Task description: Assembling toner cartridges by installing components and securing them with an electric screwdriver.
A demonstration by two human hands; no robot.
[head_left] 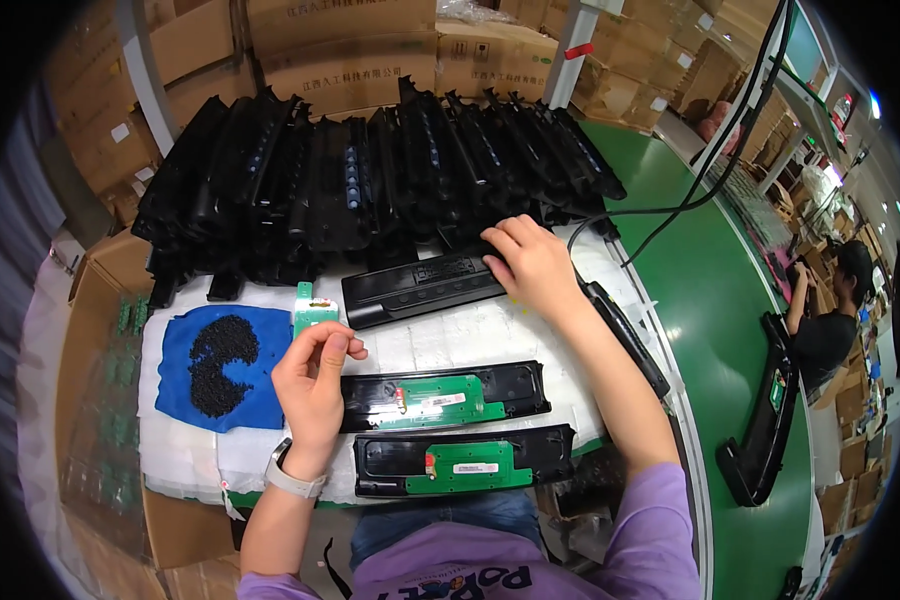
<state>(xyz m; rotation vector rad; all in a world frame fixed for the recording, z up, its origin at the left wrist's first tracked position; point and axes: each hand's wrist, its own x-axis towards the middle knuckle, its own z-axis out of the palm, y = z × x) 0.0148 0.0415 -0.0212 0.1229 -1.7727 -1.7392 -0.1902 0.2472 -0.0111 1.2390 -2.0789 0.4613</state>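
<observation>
My right hand (535,265) has its fingers bent over the right end of a long black plastic housing (420,285), which lies slightly tilted across the white padded table. In front of that housing's left end is my left hand (315,375), thumb and fingertips pinched together; whatever is between them is too small to see. Just beyond it lies a small green circuit board (315,308). Two more black housings, a farther one (520,388) and a nearer one (550,455), lie side by side before me, each with a green circuit board fitted inside.
A blue cloth (175,375) at left holds a heap of small black parts (220,365). Black housings (340,190) are piled along the back. A slim black object (625,335) lies right of my forearm, near hanging cables (660,208). Beyond is a green conveyor (660,270); a co-worker (830,320) is farther right.
</observation>
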